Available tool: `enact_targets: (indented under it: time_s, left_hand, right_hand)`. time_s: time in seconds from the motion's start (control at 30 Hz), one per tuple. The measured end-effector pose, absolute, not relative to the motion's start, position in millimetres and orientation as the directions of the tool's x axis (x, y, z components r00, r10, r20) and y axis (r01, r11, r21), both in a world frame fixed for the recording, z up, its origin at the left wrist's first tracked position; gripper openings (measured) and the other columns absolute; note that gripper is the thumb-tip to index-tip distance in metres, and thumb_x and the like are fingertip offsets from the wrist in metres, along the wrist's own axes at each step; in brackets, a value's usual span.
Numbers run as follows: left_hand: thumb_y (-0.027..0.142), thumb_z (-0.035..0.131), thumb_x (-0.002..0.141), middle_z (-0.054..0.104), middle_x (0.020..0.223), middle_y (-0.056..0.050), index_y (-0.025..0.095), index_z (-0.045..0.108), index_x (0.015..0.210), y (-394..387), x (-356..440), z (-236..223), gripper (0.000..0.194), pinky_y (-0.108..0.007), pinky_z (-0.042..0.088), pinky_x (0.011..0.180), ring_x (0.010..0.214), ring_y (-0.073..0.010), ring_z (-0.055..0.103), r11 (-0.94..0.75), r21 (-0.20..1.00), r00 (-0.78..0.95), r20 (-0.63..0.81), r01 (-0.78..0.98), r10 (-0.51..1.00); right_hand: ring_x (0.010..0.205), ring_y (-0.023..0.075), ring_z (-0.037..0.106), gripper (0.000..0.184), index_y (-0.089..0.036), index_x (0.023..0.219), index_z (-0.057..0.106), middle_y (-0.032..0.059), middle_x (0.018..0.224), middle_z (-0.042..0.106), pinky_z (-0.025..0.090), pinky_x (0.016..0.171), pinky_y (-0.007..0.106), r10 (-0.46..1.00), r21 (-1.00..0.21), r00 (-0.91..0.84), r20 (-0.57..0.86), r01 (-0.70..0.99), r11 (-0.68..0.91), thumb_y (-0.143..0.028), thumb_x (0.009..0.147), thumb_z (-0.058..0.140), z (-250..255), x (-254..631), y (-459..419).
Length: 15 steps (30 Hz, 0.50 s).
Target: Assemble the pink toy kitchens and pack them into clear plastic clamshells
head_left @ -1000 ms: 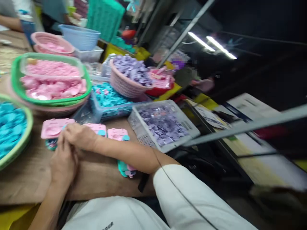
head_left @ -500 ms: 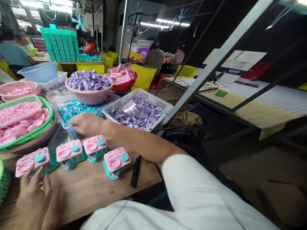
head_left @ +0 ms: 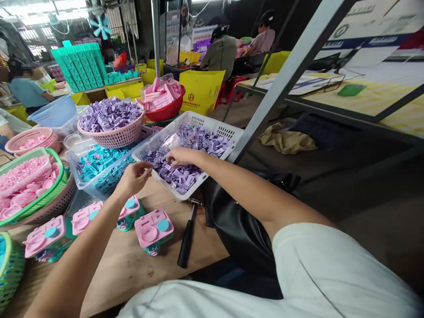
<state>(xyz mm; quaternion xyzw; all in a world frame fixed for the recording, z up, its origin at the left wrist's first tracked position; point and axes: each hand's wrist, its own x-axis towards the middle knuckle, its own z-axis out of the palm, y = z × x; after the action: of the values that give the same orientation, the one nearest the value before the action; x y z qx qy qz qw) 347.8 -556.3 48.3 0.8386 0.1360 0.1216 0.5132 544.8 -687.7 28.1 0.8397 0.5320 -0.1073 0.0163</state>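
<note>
My right hand (head_left: 182,156) reaches into the white basket (head_left: 182,194), its fingers curled down at the purple plastic pieces (head_left: 212,145); what they grip, if anything, is hidden. A clear plastic pack (head_left: 174,140) lies just behind it on the pieces. At the basket's left rim, my left hand (head_left: 135,176) is raised with thumb and fingers pinched together, and I cannot make out anything in them. Below my arms stand several pink-topped toy units with teal bases, such as the nearest toy (head_left: 154,229). My left forearm partly covers two of them.
A black-handled hammer (head_left: 187,238) lies right of the toys. Behind are a bin of blue pieces (head_left: 99,161), a pink basket (head_left: 124,134) heaped with purple pieces, and a green basket (head_left: 62,179) of pink parts. A metal post (head_left: 265,110) slants up beside the white basket.
My right hand has moved right from the blue bin into the white basket. My left hand has left the leftmost toy and come up to the basket's left rim. The view has shifted slightly.
</note>
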Motion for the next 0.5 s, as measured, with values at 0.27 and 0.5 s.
enact_targets:
  time_s: [0.27, 0.5]
  left_hand:
    - [0.04, 0.064, 0.092, 0.066, 0.076, -0.005, 0.011, 0.061, 0.098, -587, 439, 42, 0.029, -0.026, 0.054, 0.061, 0.059, -0.015, 0.064, 0.234, 0.937, 0.878, -0.33, 0.259, 0.346]
    - [0.019, 0.046, 0.101, 0.053, 0.056, 0.0, 0.008, 0.058, 0.077, -581, 430, 46, 0.029, -0.008, 0.024, 0.033, 0.036, -0.0016, 0.039, 0.527, 0.803, 0.845, -0.466, 0.279, 0.264]
  right_hand:
    - [0.074, 0.0118, 0.066, 0.018, -0.015, 0.104, 0.071, 0.003, 0.09, 0.075, 0.047, 0.068, 0.021, 0.907, -0.516, 0.418, 0.041, 0.787, -0.339, -0.018, 0.089, 0.062, 71, 550, -717]
    - [0.077, 0.0196, 0.07, 0.018, -0.013, 0.088, 0.077, 0.0077, 0.079, 0.074, 0.049, 0.071, 0.026, 0.775, -0.13, 0.537, -0.333, 0.788, -0.602, -0.027, 0.088, 0.066, 85, 528, -723]
